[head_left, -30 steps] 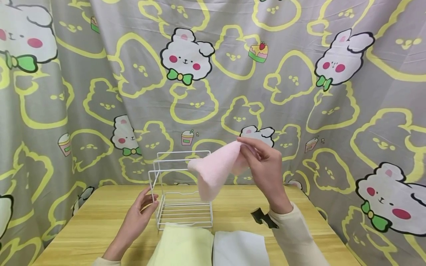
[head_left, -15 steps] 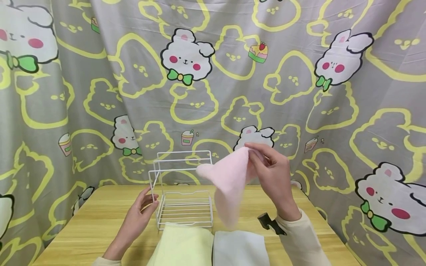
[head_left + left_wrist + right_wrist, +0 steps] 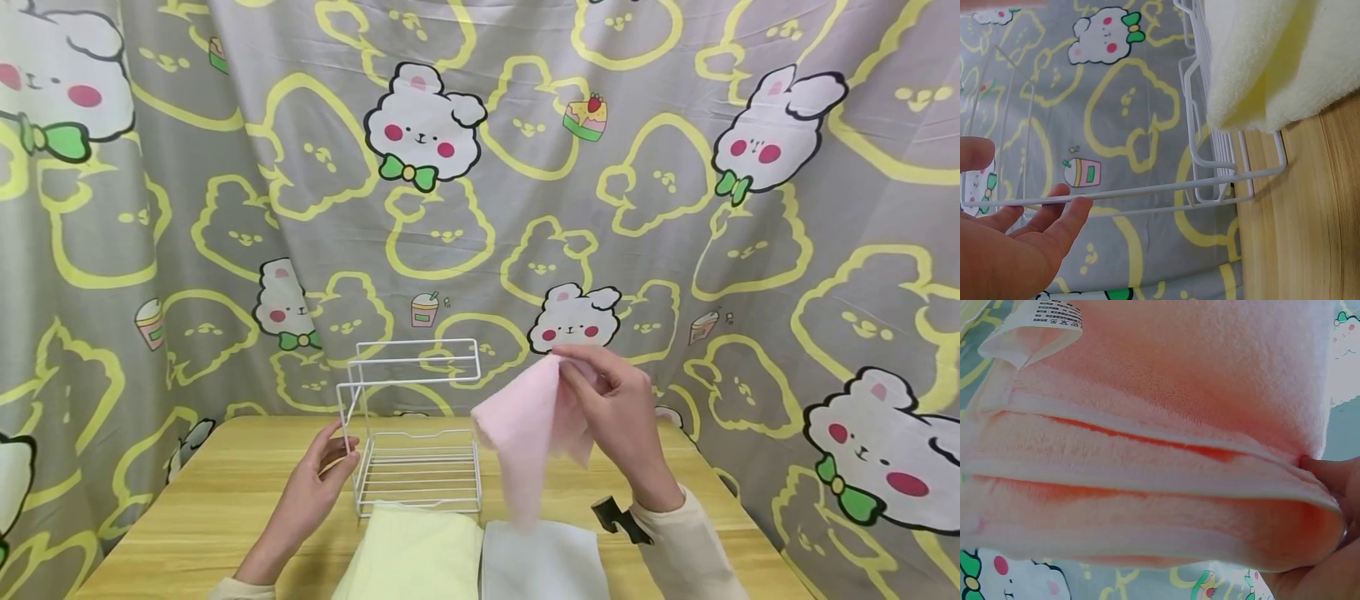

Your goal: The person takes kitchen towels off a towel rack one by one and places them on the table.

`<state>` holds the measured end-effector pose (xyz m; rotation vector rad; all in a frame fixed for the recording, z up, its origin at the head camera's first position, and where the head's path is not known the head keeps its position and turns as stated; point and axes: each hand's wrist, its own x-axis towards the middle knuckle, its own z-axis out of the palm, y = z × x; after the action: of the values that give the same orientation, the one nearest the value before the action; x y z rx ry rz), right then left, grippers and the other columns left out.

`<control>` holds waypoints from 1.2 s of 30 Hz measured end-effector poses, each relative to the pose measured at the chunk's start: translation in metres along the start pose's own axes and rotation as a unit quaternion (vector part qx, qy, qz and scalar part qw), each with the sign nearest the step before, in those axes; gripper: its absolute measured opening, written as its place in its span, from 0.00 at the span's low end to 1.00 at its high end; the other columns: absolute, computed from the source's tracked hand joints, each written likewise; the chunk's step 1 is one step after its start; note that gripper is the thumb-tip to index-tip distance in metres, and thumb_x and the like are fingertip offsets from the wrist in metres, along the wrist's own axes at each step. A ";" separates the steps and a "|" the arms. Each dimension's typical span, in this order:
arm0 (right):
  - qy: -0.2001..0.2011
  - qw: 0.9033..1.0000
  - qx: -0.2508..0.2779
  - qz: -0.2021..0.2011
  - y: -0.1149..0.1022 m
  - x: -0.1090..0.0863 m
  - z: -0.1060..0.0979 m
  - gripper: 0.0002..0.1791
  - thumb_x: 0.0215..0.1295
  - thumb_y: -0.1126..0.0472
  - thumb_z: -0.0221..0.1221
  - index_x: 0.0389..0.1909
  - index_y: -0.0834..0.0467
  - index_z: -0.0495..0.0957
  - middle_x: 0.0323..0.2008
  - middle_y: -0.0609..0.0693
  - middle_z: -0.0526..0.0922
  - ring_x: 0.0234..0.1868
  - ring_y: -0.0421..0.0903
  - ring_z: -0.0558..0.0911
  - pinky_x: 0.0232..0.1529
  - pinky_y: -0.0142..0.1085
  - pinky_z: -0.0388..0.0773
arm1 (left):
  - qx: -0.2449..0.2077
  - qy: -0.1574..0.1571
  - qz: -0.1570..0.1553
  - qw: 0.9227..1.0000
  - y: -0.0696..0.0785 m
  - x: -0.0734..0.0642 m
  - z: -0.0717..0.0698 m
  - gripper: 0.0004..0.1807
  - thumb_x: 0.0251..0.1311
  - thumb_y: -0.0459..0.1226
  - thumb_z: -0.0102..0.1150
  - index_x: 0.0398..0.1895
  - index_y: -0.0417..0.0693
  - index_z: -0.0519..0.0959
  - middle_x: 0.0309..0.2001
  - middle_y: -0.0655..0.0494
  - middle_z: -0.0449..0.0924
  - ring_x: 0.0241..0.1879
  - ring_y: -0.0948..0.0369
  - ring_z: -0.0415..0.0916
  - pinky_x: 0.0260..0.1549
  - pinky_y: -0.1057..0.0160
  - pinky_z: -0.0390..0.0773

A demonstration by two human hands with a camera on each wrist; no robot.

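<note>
In the head view, my right hand [image 3: 618,417] pinches a folded pink towel [image 3: 521,412] by its top edge. The towel hangs in the air right of a white wire rack [image 3: 416,506], its lower tip in front of the grey towel. Folded layers and a white care label [image 3: 1054,319] show on the pink towel [image 3: 1147,450] in the right wrist view. My left hand [image 3: 318,479] holds the rack's left upright, fingertips against the wire [image 3: 1147,189] in the left wrist view. A folded yellow towel [image 3: 416,554] and a folded light grey towel [image 3: 543,562] lie before the rack.
The rack stands on a wood-grain table [image 3: 225,475], with a slatted base and open wire loops above. A patterned grey curtain [image 3: 517,200] hangs behind the table and along both sides. A black strap piece [image 3: 622,521] sticks out at my right sleeve.
My right hand has moved right and down with the pink towel, away from the rack's upper wires. My left hand and the rack have stayed in place.
</note>
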<state>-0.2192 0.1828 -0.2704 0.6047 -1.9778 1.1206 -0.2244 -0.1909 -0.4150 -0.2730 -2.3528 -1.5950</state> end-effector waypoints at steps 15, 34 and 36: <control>-0.039 0.999 0.002 0.022 0.026 -0.024 0.010 0.10 0.64 0.58 0.65 0.45 0.49 0.86 0.44 0.43 0.87 0.46 0.37 0.82 0.40 0.22 0.78 | 0.000 -0.005 -0.010 1.000 0.002 0.000 -0.001 0.33 0.72 0.46 0.52 0.75 0.53 0.54 0.60 0.46 0.74 0.60 0.56 0.71 0.49 0.76 0.73; -0.108 0.983 0.054 0.139 0.077 -0.056 0.035 0.10 0.65 0.58 0.64 0.46 0.51 0.86 0.45 0.46 0.87 0.47 0.38 0.82 0.45 0.25 0.78 | -0.011 -0.005 -0.015 1.000 -0.001 0.001 0.000 0.32 0.71 0.45 0.52 0.74 0.52 0.55 0.59 0.47 0.74 0.61 0.51 0.70 0.49 0.75 0.74; -0.112 0.982 0.051 0.144 0.084 -0.057 0.038 0.11 0.64 0.58 0.64 0.46 0.51 0.86 0.46 0.46 0.87 0.47 0.38 0.82 0.44 0.26 0.79 | -0.012 -0.005 -0.016 1.000 -0.001 0.001 0.000 0.32 0.71 0.45 0.52 0.74 0.52 0.55 0.59 0.47 0.74 0.61 0.51 0.70 0.49 0.75 0.74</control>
<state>-0.2596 0.1935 -0.3704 0.5275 -2.2656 1.3879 -0.2253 -0.1912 -0.4151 -0.2511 -2.3588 -1.6403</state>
